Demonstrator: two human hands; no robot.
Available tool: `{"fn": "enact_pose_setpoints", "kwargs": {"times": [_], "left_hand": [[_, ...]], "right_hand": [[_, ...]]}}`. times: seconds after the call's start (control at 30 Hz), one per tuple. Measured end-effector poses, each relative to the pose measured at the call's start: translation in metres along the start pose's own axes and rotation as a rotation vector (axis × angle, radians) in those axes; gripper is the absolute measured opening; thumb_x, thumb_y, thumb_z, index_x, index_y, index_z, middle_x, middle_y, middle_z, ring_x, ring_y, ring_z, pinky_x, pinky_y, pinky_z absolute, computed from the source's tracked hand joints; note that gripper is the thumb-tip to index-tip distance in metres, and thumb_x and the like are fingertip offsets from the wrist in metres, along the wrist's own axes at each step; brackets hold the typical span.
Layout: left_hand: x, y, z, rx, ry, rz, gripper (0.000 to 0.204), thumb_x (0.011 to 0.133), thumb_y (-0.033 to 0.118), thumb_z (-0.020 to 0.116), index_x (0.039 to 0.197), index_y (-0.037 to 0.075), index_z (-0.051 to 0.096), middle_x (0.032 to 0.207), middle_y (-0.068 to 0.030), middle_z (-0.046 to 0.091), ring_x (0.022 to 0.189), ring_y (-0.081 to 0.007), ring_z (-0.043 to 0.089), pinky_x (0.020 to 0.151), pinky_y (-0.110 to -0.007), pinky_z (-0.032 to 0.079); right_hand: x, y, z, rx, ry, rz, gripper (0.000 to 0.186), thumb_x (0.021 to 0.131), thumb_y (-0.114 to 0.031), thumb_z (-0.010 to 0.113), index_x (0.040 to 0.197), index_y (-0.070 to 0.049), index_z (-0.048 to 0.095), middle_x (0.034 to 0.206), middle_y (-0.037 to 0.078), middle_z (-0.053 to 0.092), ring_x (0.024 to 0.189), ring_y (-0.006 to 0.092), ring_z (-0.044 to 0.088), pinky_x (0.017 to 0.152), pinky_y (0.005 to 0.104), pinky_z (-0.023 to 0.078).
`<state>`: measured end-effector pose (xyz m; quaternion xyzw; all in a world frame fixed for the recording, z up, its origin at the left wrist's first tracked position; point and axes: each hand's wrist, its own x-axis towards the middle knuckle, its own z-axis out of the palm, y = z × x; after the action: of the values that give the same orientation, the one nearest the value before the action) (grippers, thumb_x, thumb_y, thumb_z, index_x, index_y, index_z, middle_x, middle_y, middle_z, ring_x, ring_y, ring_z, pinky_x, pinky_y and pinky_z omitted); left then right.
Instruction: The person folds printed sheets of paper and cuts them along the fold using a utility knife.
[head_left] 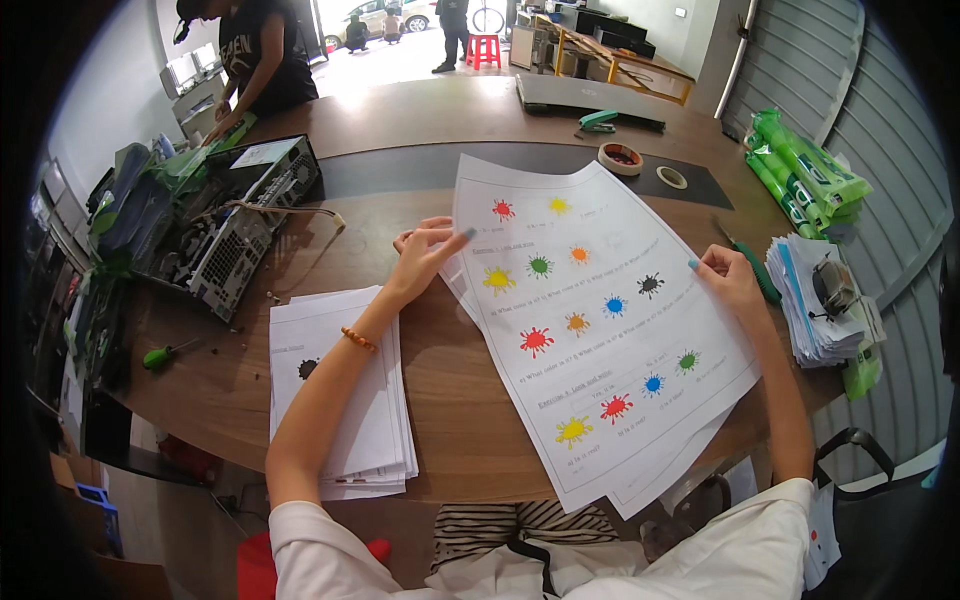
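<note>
My left hand (425, 258) is closed on the left edge of a few large white paper sheets printed with rows of bright paint splats (560, 300), thumb on top, the other fingers partly hidden behind. My right hand (732, 280) pinches the same sheets by their right edge, thumb and fingertips drawn together. The sheets slant in front of me above the brown wood-grain table (230, 400), their lower corners reaching past its near edge over my lap (the pages don't line up; another corner peeks out underneath).

Under my left forearm, with its orange beaded bracelet (358, 340), lies a stack of white printed paper (375, 420). Further left are an opened metal computer case (250, 220) and a small green-handled screwdriver (158, 357). Just beyond my right hand sits a thick pile of folded papers (812, 315), with shiny green plastic packages (800, 165) behind it. A green stapler (598, 121) rests farther back.
</note>
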<state>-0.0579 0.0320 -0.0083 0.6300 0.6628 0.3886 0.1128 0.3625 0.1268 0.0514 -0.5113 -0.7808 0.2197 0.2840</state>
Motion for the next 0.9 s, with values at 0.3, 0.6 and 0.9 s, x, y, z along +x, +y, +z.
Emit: {"fn": "enact_pose_setpoints", "kwargs": {"times": [0.3, 0.6, 0.9], "left_hand": [[0.011, -0.005, -0.007, -0.554, 0.026, -0.074, 0.018, 0.082, 0.005, 0.061, 0.098, 0.001, 0.068, 0.103, -0.0077, 0.066, 0.112, -0.0176, 0.049, 0.086, -0.028, 0.041], [0.013, 0.000, -0.005, -0.481, -0.176, 0.447, 0.035, 0.076, -0.009, 0.060, 0.107, 0.007, 0.066, 0.116, -0.0111, 0.060, 0.132, -0.0298, 0.029, 0.105, -0.038, 0.030], [0.012, 0.022, -0.030, -0.263, -0.213, 0.377, 0.055, 0.070, -0.013, 0.053, 0.123, 0.003, 0.054, 0.133, -0.0122, 0.047, 0.133, -0.0256, 0.029, 0.111, -0.037, 0.017]], "right_hand": [[-0.003, 0.018, 0.021, 0.026, -0.006, 0.052, 0.029, 0.075, -0.015, 0.070, 0.096, 0.001, 0.058, 0.081, 0.010, 0.062, 0.069, 0.0200, 0.058, 0.064, 0.0332, 0.047], [-0.001, -0.104, -0.001, -0.739, 0.421, -0.952, 0.058, 0.072, -0.005, 0.068, 0.126, -0.014, 0.049, 0.128, 0.007, 0.050, 0.123, 0.0255, 0.044, 0.104, 0.0379, 0.033], [-0.071, -0.079, 0.028, -0.597, 0.207, -0.978, 0.031, 0.078, -0.013, 0.061, 0.108, -0.017, 0.064, 0.107, 0.006, 0.064, 0.101, 0.0227, 0.061, 0.090, 0.0378, 0.049]]}}
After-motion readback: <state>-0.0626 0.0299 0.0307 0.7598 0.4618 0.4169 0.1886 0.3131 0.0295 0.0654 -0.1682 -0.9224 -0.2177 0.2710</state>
